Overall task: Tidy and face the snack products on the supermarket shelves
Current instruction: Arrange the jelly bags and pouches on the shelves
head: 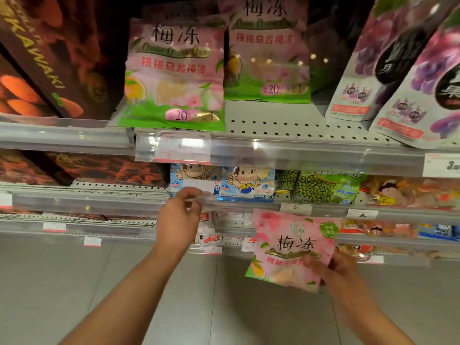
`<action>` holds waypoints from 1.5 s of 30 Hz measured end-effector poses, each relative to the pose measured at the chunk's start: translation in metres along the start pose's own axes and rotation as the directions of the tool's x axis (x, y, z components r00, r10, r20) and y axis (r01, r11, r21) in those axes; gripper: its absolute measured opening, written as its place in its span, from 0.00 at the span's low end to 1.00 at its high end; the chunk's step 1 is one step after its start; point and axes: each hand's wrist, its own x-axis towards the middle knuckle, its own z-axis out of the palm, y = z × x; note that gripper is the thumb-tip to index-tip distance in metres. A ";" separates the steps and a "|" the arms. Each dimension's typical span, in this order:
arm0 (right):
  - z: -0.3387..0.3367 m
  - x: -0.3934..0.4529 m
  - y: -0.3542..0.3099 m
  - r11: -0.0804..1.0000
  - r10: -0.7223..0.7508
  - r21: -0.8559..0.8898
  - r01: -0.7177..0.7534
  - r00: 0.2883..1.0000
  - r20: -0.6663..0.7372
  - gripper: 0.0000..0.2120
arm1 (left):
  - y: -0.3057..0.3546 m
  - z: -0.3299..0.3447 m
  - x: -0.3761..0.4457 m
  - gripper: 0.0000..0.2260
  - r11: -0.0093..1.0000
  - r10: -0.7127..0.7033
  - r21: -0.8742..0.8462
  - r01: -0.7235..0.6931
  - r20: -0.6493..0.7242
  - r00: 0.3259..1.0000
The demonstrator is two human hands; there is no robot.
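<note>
My right hand [336, 270] grips a pink and green jelly bag [291, 247] by its lower right corner, held in front of the lower shelves. Two matching bags stand on the upper shelf: one [174, 73] at the front edge, another [267, 51] further back to its right. My left hand [180, 217] is raised in front of the middle shelf rail with fingers loosely curled, holding nothing I can make out. It hovers just below a blue cartoon-boy snack pack [194, 179].
Dark chocolate boxes [49, 58] fill the upper left. Purple grape pouches [398, 70] lean at the upper right. The perforated shelf [298, 125] is bare in front of the rear jelly bag. Green bean packs [326, 188] and price tags [183, 150] line the rails.
</note>
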 end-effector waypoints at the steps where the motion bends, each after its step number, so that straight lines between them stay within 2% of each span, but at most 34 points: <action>1: -0.003 -0.002 -0.002 1.000 0.004 0.000 -0.004 1.000 -0.009 0.09 | 0.005 -0.004 0.008 0.09 1.000 0.019 0.000 -0.019 0.000 1.000; 4: -0.009 -0.012 -0.018 0.999 0.036 0.022 -0.035 0.999 -0.034 0.07 | 0.027 -0.012 0.007 0.07 0.993 0.109 -0.056 -0.102 0.131 0.985; 7: -0.015 -0.025 -0.053 0.998 0.019 0.061 -0.016 0.999 -0.051 0.05 | 0.057 -0.021 -0.023 0.07 0.978 0.164 -0.172 -0.119 0.272 0.948; 11: -0.017 -0.039 -0.125 0.992 -0.079 0.098 0.082 0.996 -0.030 0.11 | 0.109 -0.037 -0.060 0.05 0.935 0.227 -0.332 -0.123 0.293 0.929; 15: -0.006 -0.048 -0.203 0.976 -0.183 0.110 0.189 0.981 -0.067 0.13 | 0.159 -0.060 -0.074 0.16 0.902 0.266 -0.400 -0.163 0.218 0.939; 18: 0.010 -0.044 -0.253 0.958 -0.262 0.098 0.270 0.961 -0.089 0.16 | 0.186 -0.081 -0.062 0.14 0.888 0.261 -0.409 -0.209 0.075 0.963; 21: 0.031 -0.027 -0.294 0.941 -0.310 0.101 0.322 0.943 -0.123 0.08 | 0.205 -0.090 -0.032 0.10 0.879 0.239 -0.417 -0.233 -0.038 0.970; 24: 0.050 0.000 -0.318 0.926 -0.373 0.012 0.378 0.917 -0.140 0.07 | 0.217 -0.089 0.008 0.07 0.897 0.168 -0.391 -0.208 -0.134 0.977; 27: 0.061 0.030 -0.325 0.930 -0.368 -0.075 0.361 0.916 -0.159 0.13 | 0.219 -0.080 0.042 0.08 0.954 0.063 -0.279 -0.111 -0.177 0.982; 29: 0.064 0.048 -0.321 0.936 -0.340 -0.157 0.315 0.924 -0.172 0.11 | 0.217 -0.073 0.053 0.08 0.975 0.039 -0.211 -0.072 -0.157 0.987; 31: 0.061 0.057 -0.311 0.931 -0.298 -0.268 0.248 0.940 -0.165 0.10 | 0.212 -0.065 0.056 0.10 0.987 0.048 -0.146 -0.064 -0.114 0.992; 34: 0.054 0.057 -0.294 0.897 -0.284 -0.391 0.206 0.947 -0.152 0.17 | 0.202 -0.055 0.051 0.10 0.989 0.131 -0.061 -0.135 -0.072 0.989; 38: 0.050 0.045 -0.285 0.853 -0.345 -0.456 0.254 0.930 -0.127 0.23 | 0.200 -0.044 0.045 0.13 0.986 0.161 -0.017 -0.165 -0.141 0.977; 42: 0.050 0.043 -0.295 0.816 -0.301 -0.530 0.230 0.952 -0.050 0.23 | 0.207 -0.041 0.045 0.06 0.996 0.062 -0.051 -0.074 -0.215 0.975; 45: 0.050 0.041 -0.293 0.754 -0.288 -0.623 0.206 0.957 -0.033 0.22 | 0.208 -0.040 0.051 0.08 0.995 -0.002 -0.096 -0.026 -0.275 0.961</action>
